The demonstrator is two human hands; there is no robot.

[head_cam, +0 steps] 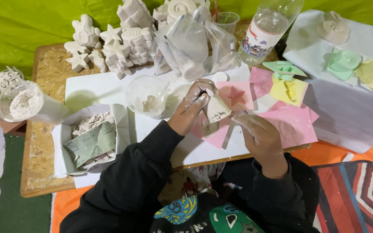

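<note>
The left hand (194, 103) pinches a soft, floppy plaster-filled bag (217, 110) at its top; the right hand (260, 136) seems to hold a thin stick (229, 134).

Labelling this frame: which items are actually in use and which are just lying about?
In use: left hand, small plaster-filled bag, right hand, pink mold, mixing cup.

Lying about: finished plaster figures, water bottle, box of scraps, green and yellow molds.

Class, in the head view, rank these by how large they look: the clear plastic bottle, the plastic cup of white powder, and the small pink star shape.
1. Clear plastic bottle
2. Plastic cup of white powder
3. Pink star shape

The bottle is cut off at the picture's top edge, yet looks largest.
</note>
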